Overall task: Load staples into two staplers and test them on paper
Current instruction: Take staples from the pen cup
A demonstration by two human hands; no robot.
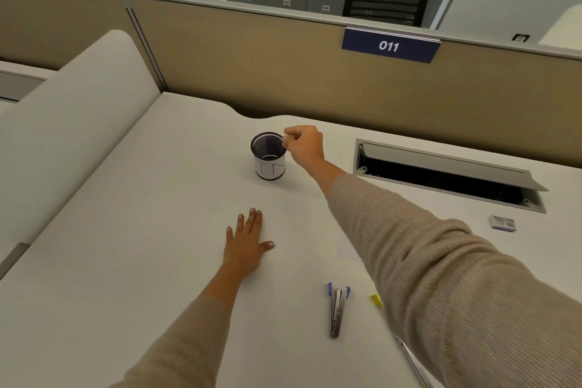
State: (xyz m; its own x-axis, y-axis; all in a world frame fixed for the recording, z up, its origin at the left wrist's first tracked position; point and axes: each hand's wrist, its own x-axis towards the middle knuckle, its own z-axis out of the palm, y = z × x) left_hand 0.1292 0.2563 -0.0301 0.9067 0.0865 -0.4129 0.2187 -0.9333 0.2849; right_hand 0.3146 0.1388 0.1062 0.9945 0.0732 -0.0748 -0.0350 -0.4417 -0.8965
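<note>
A blue stapler (pixel 336 309) lies swung open on the white desk (pixel 157 246) near the front. Beside it, a yellow stapler (pixel 376 300) is mostly hidden under my right sleeve. A small box of staples (pixel 502 223) sits at the right. My right hand (pixel 304 146) reaches far forward, its fingers curled and pinching something tiny at the rim of a black mesh pen cup (pixel 268 156). What it pinches is too small to identify. My left hand (pixel 247 244) rests flat on the desk with straight fingers.
An open cable hatch (pixel 447 175) is set into the desk at the right. A beige partition (pixel 252 66) with a blue "011" sign (pixel 390 46) closes off the back. A white curved divider (pixel 78 123) borders the left side.
</note>
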